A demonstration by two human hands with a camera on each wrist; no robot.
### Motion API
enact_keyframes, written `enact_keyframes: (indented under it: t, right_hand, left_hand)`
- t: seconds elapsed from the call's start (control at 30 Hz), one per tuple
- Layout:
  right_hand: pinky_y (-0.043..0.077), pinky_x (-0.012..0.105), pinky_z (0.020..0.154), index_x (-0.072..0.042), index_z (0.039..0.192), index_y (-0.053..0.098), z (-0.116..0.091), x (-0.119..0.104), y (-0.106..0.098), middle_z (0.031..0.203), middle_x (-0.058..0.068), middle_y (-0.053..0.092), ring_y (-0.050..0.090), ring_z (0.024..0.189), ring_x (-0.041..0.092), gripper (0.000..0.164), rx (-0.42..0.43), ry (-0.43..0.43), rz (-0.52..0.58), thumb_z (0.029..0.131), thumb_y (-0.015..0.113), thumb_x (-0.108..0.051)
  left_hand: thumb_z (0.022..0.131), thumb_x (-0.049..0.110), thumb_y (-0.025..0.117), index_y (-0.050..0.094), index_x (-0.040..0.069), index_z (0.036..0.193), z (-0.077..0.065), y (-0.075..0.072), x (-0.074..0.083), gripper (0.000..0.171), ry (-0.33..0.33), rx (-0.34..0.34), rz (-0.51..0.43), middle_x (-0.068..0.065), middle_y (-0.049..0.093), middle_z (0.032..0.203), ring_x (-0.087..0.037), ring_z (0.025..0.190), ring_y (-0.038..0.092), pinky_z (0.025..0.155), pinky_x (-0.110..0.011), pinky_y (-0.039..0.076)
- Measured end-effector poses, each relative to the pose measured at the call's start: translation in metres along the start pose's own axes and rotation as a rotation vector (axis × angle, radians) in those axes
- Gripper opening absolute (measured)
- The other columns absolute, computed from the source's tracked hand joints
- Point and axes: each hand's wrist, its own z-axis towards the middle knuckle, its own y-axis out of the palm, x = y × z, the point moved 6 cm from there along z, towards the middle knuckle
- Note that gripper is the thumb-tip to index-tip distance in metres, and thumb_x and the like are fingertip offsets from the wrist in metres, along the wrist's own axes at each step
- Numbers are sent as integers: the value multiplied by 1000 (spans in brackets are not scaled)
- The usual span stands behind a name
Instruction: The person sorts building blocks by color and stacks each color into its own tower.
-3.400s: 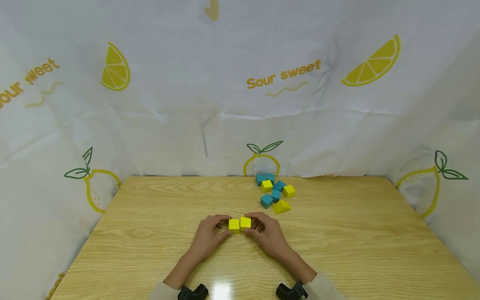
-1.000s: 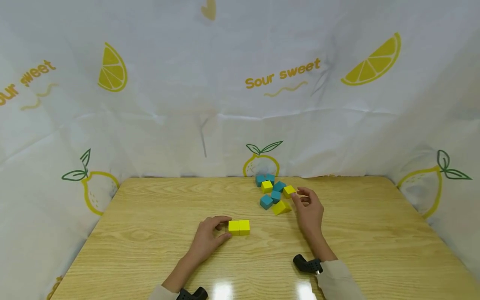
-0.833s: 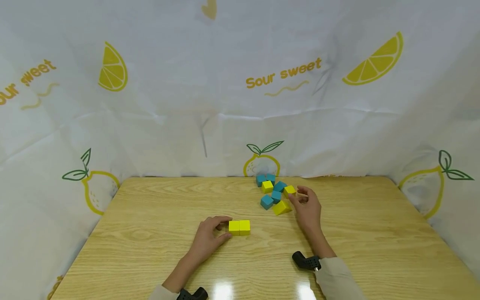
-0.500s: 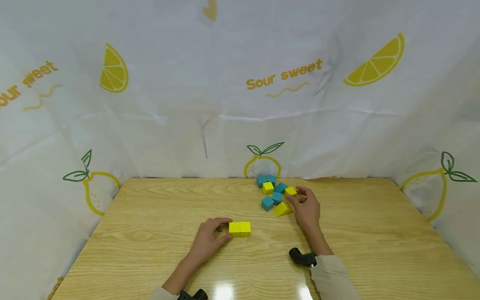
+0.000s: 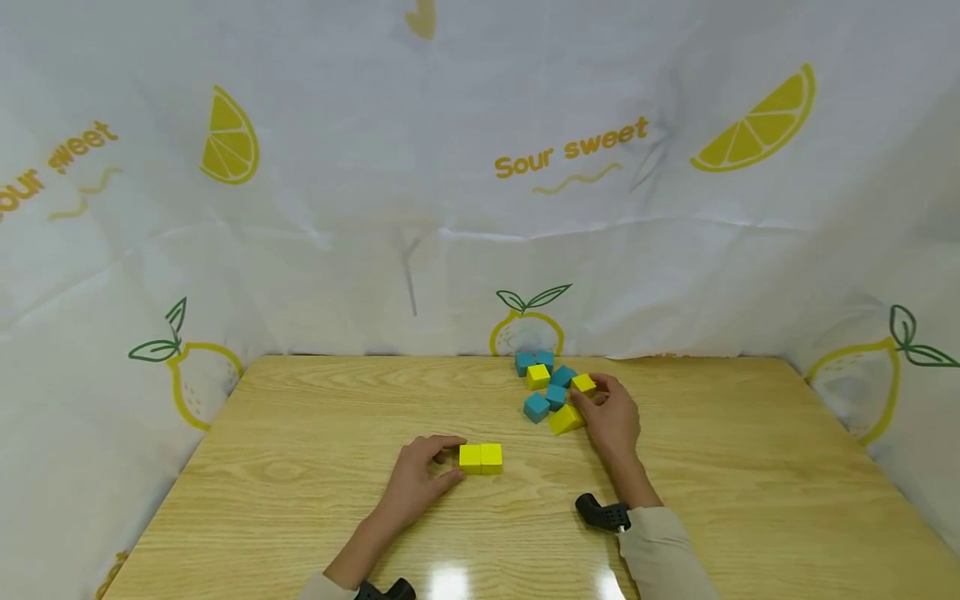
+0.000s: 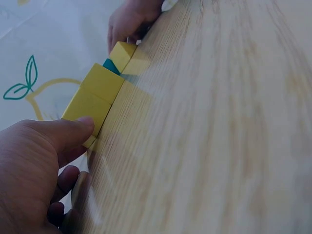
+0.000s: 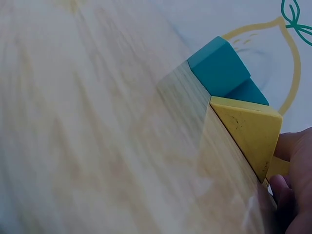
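My left hand [image 5: 416, 475] grips the left one of two yellow cubes in the head view, thumb in front and finger behind. This left yellow cube [image 5: 469, 460] sits flush against the right yellow cube [image 5: 491, 460] on the table. Farther back, my right hand [image 5: 617, 419] pinches another yellow cube [image 5: 583, 383] at the right side of a loose group of blocks. A yellow triangular block [image 5: 566, 419] lies just in front of that hand; in the right wrist view this triangular block [image 7: 251, 131] hides most of the pinched cube.
Several blue blocks [image 5: 536, 407] and one more yellow cube [image 5: 537, 377] lie close together left of my right hand. The wooden table [image 5: 300, 442] ends at a white lemon-print cloth [image 5: 360, 275] hanging behind it.
My right hand has let go of the right front yellow cube, now flush with its neighbour. It moved back and right, then closed on a yellow cube in the group. My left hand stayed put.
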Motion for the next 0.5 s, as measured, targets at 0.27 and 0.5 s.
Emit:
enact_keyframes:
  t: [0.27,0.5]
  right_hand:
    - [48,37,72,-4,126,57,-2,1,-2,114,14,61,60,90,26,43,14,-10,70,90,69,-24]
    - [48,32,70,-4,125,60,-3,3,-4,111,13,62,60,90,24,43,61,-40,112,89,70,-25]
  left_hand:
    - [80,18,78,64,19,122,0,0,2,44,15,-6,-4,4,64,110,-11,88,52,81,-38,41]
    - [80,17,78,64,17,123,-1,-1,2,45,17,-2,-18,3,64,109,-12,88,52,81,-38,40]
